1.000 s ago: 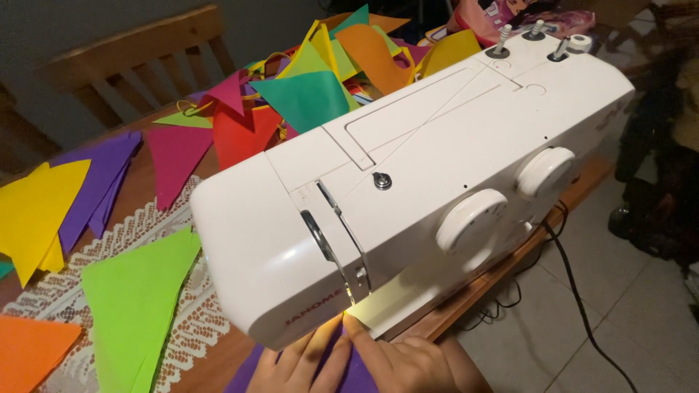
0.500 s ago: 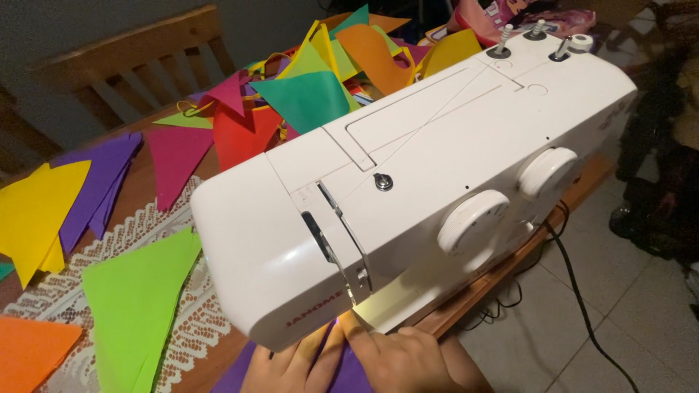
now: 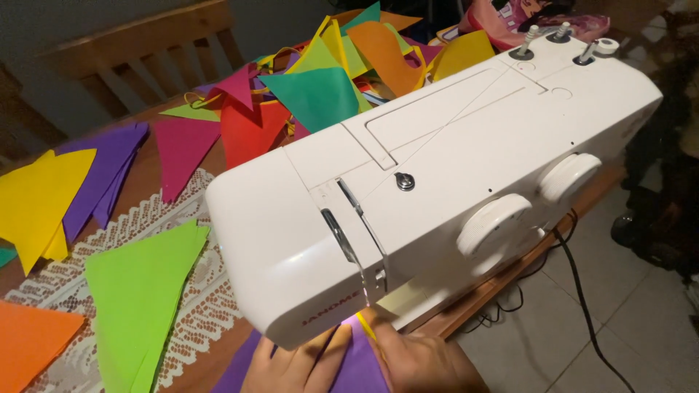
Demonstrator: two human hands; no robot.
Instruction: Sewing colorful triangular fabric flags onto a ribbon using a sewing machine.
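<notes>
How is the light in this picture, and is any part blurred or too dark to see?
Head view: a lamp under the white sewing machine lights the purple fabric piece and both hands, left hand and right hand; the upper corners are dark; the picture is sharp, without strong glare.

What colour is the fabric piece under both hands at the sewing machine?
Purple fabric piece, with a yellow strip along it; head view.

Wooden chair [image 3: 145, 44], lace runner [image 3: 182, 291]

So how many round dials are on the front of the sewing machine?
2: a larger dial nearer the needle end and a smaller dial farther right on the sewing machine; others may be hidden.
</notes>
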